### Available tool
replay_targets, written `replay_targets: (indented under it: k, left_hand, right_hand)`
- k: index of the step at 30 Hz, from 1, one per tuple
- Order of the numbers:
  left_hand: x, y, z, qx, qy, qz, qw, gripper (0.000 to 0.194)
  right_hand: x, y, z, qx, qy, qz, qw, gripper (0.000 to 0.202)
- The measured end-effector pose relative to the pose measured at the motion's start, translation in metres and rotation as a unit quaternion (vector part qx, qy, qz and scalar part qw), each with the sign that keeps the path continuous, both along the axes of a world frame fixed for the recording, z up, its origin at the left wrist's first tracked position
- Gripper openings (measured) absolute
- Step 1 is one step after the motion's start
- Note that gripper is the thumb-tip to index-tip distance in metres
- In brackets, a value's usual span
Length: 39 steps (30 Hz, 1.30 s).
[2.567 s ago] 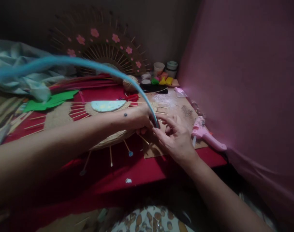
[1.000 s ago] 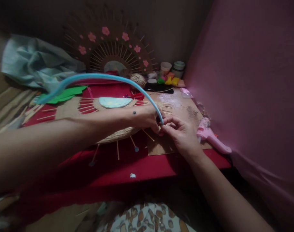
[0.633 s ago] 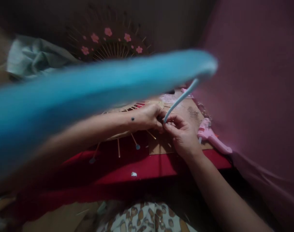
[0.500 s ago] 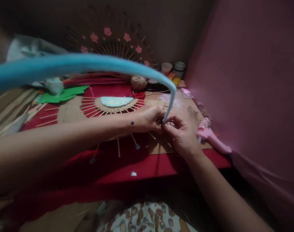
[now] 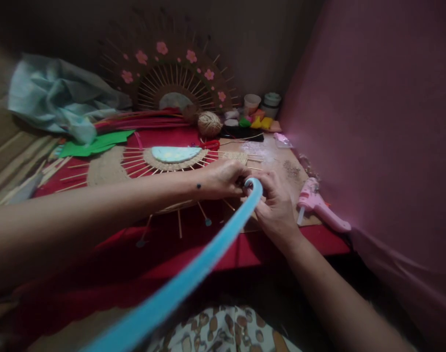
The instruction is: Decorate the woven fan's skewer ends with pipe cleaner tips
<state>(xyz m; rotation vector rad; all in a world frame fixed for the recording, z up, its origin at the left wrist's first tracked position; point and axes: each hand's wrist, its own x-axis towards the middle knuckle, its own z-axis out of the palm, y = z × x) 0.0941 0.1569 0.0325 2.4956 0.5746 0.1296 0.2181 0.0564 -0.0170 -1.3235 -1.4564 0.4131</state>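
Fingers (image 5: 269, 185) of the right hand (image 5: 277, 211): pinched nearly together on blue strip (image 5: 208, 247) at its curled end | long axis: from fingers leftward, toward wearer | nearer: right hand; left hand (image 5: 226, 178) curled alongside, grip hidden

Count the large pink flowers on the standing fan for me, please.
6, arching over the standing fan: far-left flower, upper-left flower, top flower, upper-right flower, right flower and lowest-right flower. Any behind the bunched cloth would be hidden.
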Motion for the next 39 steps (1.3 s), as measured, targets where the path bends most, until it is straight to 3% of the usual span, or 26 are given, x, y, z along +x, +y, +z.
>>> replay_targets:
  k: [5,9,12,16,21,27,32,39]
  left_hand:
    - [0.004,0.003,-0.003,-0.040,0.041,0.032,0.998,0.007]
    - [0.006,0.005,-0.003,-0.009,0.057,0.025,0.998,0.005]
    - [0.004,0.003,-0.002,0.038,0.052,0.021,0.998,0.007]
    - [0.001,0.000,-0.001,0.073,0.030,0.014,0.997,0.007]
    - [0.000,0.001,-0.004,0.055,0.000,0.017,0.998,0.004]
    - [-0.003,0.003,-0.009,0.046,-0.040,0.015,0.998,0.009]
    - [-0.006,0.004,-0.013,0.045,-0.065,-0.003,0.997,0.002]
    - [-0.006,0.005,-0.017,0.095,-0.052,-0.011,0.994,0.003]
  right_hand:
    - [0.002,-0.001,0.000,-0.008,-0.006,-0.033,0.999,0.008]
    - [0.004,-0.001,0.004,-0.103,0.063,-0.041,0.992,0.016]
    - [0.004,0.001,0.009,-0.174,0.148,-0.026,0.973,0.022]
    - [0.003,0.004,0.011,-0.213,0.281,0.004,0.936,0.030]
    - [0.003,0.006,0.011,-0.249,0.346,0.016,0.905,0.032]
    - [0.003,0.008,0.009,-0.260,0.369,0.024,0.892,0.030]
    - [0.003,0.009,0.006,-0.244,0.380,0.030,0.892,0.029]
    - [0.003,0.012,0.002,-0.223,0.444,0.036,0.867,0.024]
